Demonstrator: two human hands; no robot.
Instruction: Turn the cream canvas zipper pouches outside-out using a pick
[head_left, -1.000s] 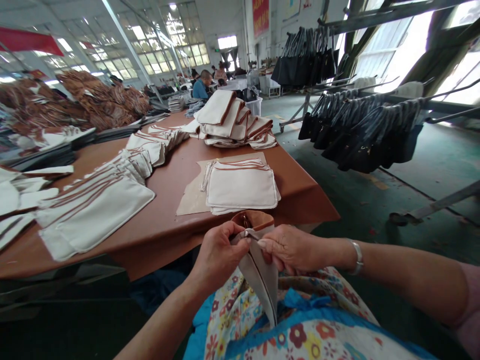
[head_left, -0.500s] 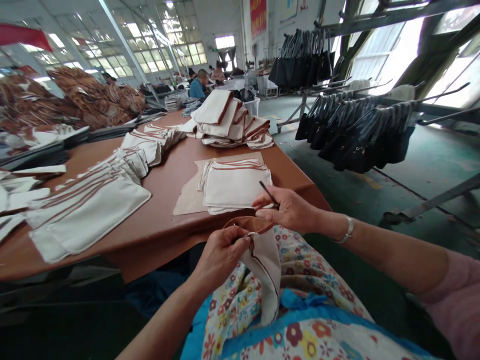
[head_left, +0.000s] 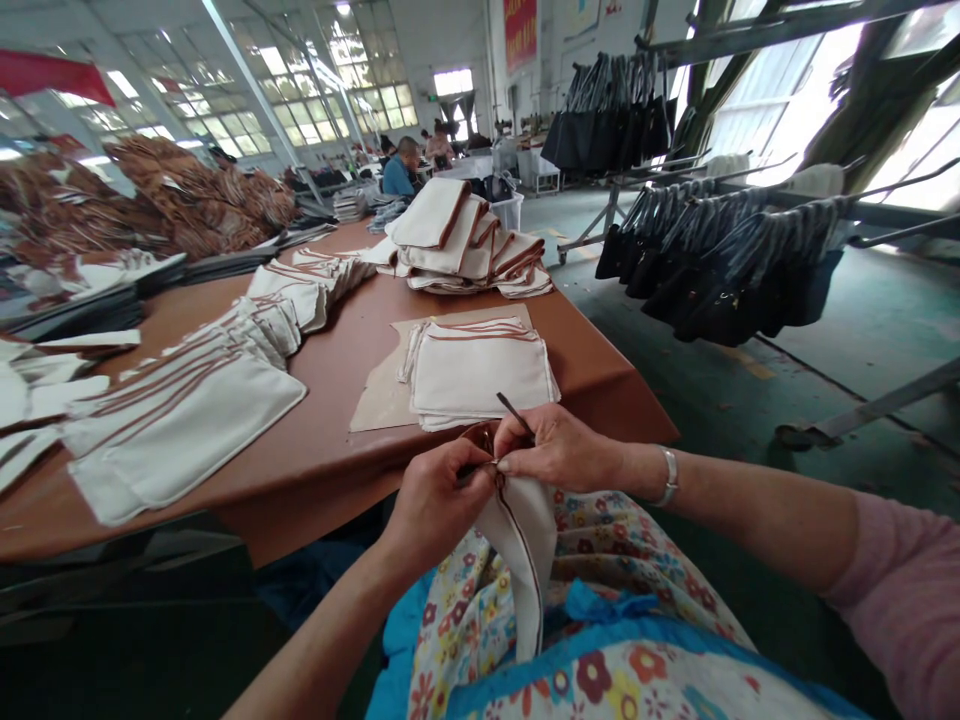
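Note:
My left hand (head_left: 442, 495) pinches the brown-trimmed edge of a white fabric piece (head_left: 525, 540), which hangs down over my floral apron (head_left: 600, 660). My right hand (head_left: 559, 450) is closed around a thin dark tool (head_left: 514, 412), its tip pointing up and left. The thumb and fingertips of my right hand meet the same edge beside my left fingertips. Just beyond my hands, a neat stack of white pieces with brown edging (head_left: 480, 370) lies on a cardboard sheet (head_left: 371, 400).
The brown-covered table (head_left: 337, 360) carries a fanned row of white pieces (head_left: 195, 420) at left and a taller pile (head_left: 450, 240) behind. Brown material (head_left: 195, 195) is heaped far left. Racks of black bags (head_left: 720, 280) stand right. A person in blue (head_left: 399, 172) sits farther back.
My right hand has moved left and down with the dark tool, from above the stack's near corner to the fabric edge at my left fingertips. The view has shifted slightly.

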